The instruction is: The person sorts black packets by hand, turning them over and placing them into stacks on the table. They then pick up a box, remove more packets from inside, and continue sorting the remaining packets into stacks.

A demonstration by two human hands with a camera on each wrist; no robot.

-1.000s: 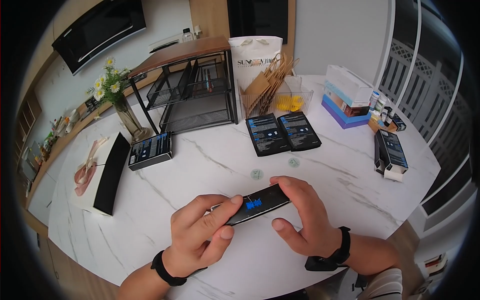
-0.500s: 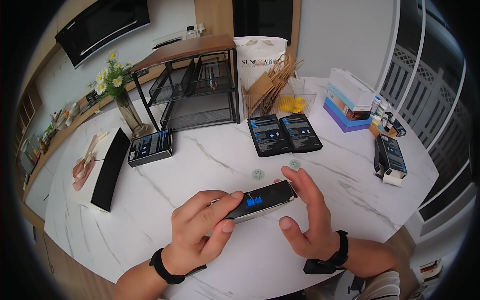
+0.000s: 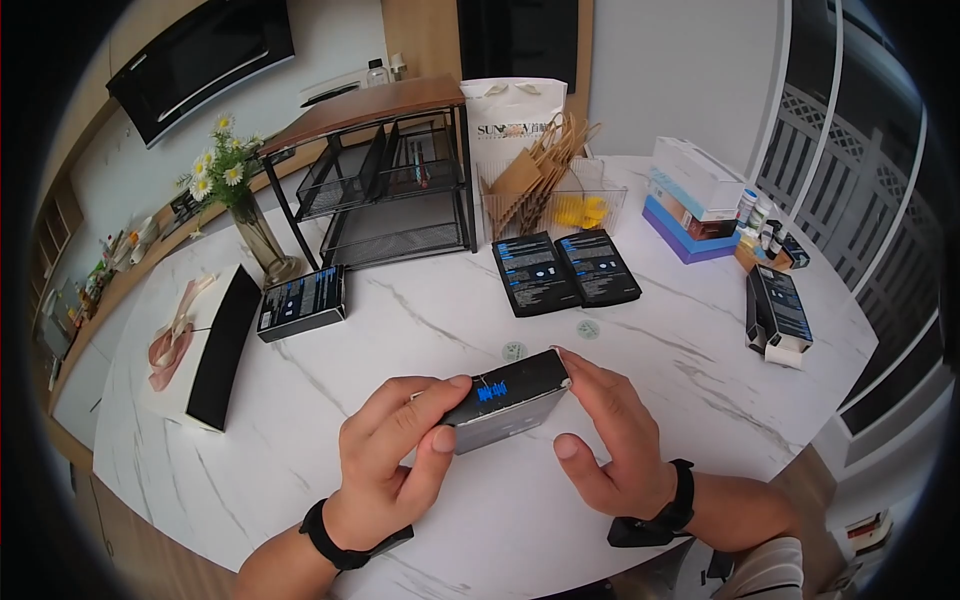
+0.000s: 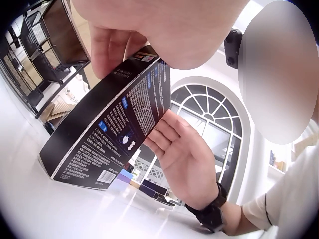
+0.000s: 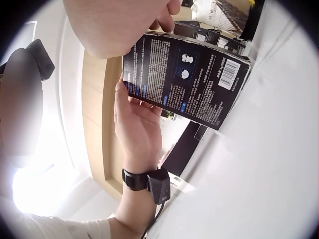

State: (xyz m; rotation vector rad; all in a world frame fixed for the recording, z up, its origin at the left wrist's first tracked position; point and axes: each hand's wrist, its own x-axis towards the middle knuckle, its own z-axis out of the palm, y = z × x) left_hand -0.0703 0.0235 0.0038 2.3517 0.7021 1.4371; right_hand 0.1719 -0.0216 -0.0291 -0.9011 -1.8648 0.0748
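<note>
A black box with blue lettering (image 3: 508, 394) is held tilted above the table front in the head view. My left hand (image 3: 392, 460) grips its left end, thumb and forefinger on its edges. At the box's right end is my right hand (image 3: 620, 440), fingers extended and thumb apart, the fingertips at the box's corner. The left wrist view shows the printed side with a barcode (image 4: 124, 129) and the right palm (image 4: 187, 162) beyond it. In the right wrist view the printed box (image 5: 184, 79) lies between the left hand (image 5: 139, 132) and the right hand (image 5: 122, 25).
Two black packs (image 3: 565, 272) lie mid-table behind two round stickers. A black box (image 3: 302, 302) and a white gift box (image 3: 205, 345) are at left, near a flower vase (image 3: 262, 235). Stacked boxes (image 3: 690, 215) and an opened black box (image 3: 780, 312) stand at right; a mesh organizer (image 3: 400, 225) is behind.
The held box has tilted so that more of its front side shows, and it has shifted slightly left. My right fingers moved away from its end, then came back to the corner.
</note>
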